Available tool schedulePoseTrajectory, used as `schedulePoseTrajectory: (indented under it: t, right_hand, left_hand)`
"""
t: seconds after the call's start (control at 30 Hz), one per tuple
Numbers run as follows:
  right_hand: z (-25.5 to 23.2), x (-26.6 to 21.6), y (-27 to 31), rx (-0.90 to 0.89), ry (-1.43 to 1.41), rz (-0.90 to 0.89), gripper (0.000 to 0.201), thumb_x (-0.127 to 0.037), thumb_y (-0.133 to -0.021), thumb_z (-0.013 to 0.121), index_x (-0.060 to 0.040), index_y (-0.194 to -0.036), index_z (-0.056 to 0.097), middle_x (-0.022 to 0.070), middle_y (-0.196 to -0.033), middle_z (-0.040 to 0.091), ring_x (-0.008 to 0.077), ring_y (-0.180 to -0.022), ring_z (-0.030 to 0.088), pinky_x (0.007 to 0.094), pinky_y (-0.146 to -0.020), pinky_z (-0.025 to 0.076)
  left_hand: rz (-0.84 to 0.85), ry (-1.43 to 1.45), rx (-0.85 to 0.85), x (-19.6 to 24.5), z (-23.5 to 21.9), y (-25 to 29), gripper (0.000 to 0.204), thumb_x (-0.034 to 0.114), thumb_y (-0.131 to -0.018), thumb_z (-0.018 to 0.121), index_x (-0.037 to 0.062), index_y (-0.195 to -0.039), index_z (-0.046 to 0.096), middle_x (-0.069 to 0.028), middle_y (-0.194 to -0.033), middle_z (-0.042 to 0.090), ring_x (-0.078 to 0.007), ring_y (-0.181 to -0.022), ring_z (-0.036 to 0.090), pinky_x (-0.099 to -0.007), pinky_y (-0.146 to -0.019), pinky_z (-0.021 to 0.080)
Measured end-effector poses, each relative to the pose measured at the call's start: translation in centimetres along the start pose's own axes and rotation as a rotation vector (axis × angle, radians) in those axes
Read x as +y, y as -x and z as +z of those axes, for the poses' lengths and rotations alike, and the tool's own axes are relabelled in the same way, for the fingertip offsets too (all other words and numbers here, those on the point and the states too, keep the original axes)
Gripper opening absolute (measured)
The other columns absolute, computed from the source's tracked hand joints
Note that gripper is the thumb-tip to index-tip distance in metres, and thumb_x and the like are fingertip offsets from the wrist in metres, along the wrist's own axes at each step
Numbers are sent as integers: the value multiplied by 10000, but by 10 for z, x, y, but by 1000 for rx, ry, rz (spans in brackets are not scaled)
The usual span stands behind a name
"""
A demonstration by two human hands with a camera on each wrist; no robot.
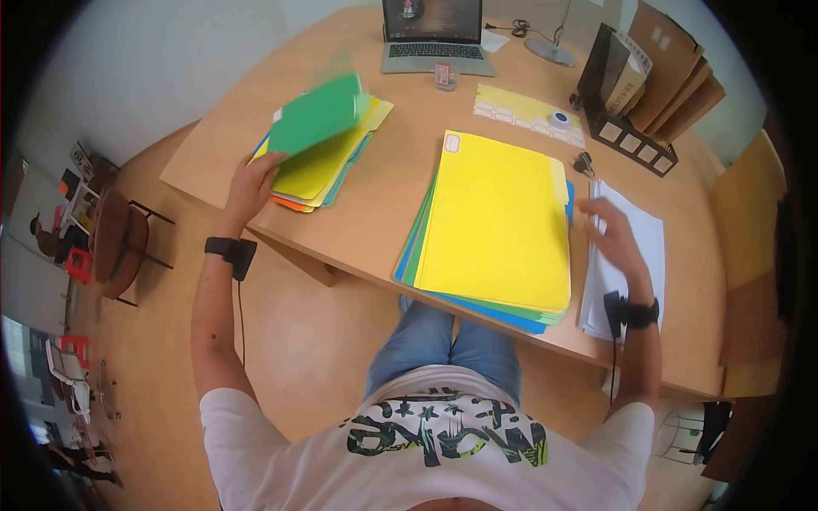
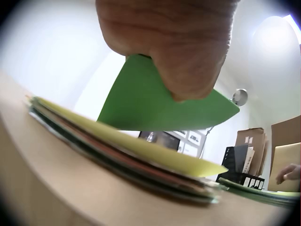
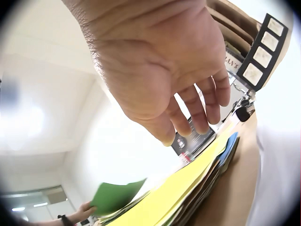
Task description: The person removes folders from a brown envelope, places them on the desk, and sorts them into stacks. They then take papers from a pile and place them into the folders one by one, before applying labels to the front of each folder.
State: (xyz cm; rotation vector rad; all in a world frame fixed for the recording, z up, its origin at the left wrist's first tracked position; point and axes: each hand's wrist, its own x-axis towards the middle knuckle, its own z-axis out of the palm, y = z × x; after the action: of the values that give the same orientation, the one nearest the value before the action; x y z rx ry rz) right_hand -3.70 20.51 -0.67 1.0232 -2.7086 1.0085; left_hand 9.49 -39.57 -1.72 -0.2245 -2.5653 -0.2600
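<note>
My left hand (image 1: 254,186) grips the near left corner of a green folder (image 1: 317,117), which is tilted and raised over the left pile in the left wrist view. Under it lies that pile of folders, with a yellow folder (image 1: 317,175) on top and orange, blue and green edges showing below. A larger stack, topped by a yellow folder (image 1: 498,221) with a white label, sits at the table's front middle. Just off its right edge hovers my right hand (image 1: 615,234), fingers loosely extended and holding nothing, over a pile of white paper (image 1: 637,247).
A laptop (image 1: 433,38) stands at the back, with a small red-and-white item (image 1: 444,77) before it. Further right are a yellow label sheet (image 1: 503,106) bearing a tape roll (image 1: 559,118), a black plug (image 1: 584,163), a lamp base (image 1: 550,53) and a black file holder (image 1: 630,145).
</note>
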Motion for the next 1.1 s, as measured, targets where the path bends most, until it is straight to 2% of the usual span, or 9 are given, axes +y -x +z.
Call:
schedulePoseTrajectory:
  t: [0.1,0.2,0.4,0.47,0.57,0.63,0.77,0.87,1.1]
  right_hand:
    - [6,-54,30,-184,119,-8,392,-137,-797,703,-37,-1166,618,176,-1136,592,352,-1087,542,402,-955,431]
    - [15,-80,52,-265,198,-14,465,-172,-772,736,-50,-1199,599,175,-1234,543,361,-1155,499,422,-988,413]
    - [31,-86,74,-229,214,-26,509,-250,-767,742,-65,-1216,593,185,-1324,488,380,-1223,448,437,-1020,389]
    - [34,-88,79,-201,206,0,504,-271,-778,728,-60,-1215,593,190,-1335,482,384,-1237,435,441,-1028,380]
    - [45,-80,87,-108,193,-27,492,-282,-785,719,-60,-1207,597,188,-1333,484,380,-1238,435,442,-1023,382]
    - [51,-77,93,-55,177,-5,482,-288,-790,713,-61,-1200,601,186,-1328,489,375,-1237,438,441,-1022,381]
    - [60,-78,105,39,158,11,478,-302,-788,716,-67,-1190,608,179,-1309,505,368,-1234,444,436,-1016,383]
    - [55,-82,114,46,154,-4,492,-302,-776,731,-71,-1193,608,170,-1290,521,355,-1227,453,432,-1008,386]
    - [19,-55,170,360,228,331,557,-295,-720,783,-86,-1204,606,125,-1260,552,322,-1192,483,416,-993,393]
  left_hand:
    - [-55,-30,-214,-13,4,16,457,-80,-781,475,112,-1167,625,-108,-1161,653,-303,-1217,528,-459,-1096,295]
    - [-102,64,-284,-24,1,21,525,-103,-727,450,125,-1162,636,-68,-1222,639,-294,-1290,473,-458,-1123,251]
    - [-169,119,-271,-39,4,24,618,-115,-649,430,131,-1182,622,-39,-1267,617,-296,-1321,440,-446,-1138,228]
    - [-170,-57,-229,-30,6,24,626,-106,-657,433,119,-1219,592,-65,-1295,592,-313,-1321,436,-443,-1132,244]
    - [-2,116,5,41,2,13,583,-78,-725,452,62,-1285,528,-145,-1334,541,-356,-1316,429,-452,-1110,282]
    - [-97,412,4,138,2,14,496,-21,-807,480,0,-1302,499,-211,-1326,524,-382,-1313,417,-454,-1092,312]
    - [251,454,-144,282,37,23,492,103,-872,581,-17,-1335,466,-214,-1355,498,-373,-1301,429,-454,-1077,330]
    - [215,471,-207,325,60,14,559,172,-837,667,0,-1332,471,-201,-1329,521,-370,-1241,474,-447,-1016,382]
    - [214,374,-251,321,81,13,454,314,-807,717,69,-1174,612,-87,-1187,615,-289,-1052,552,-405,-857,447]
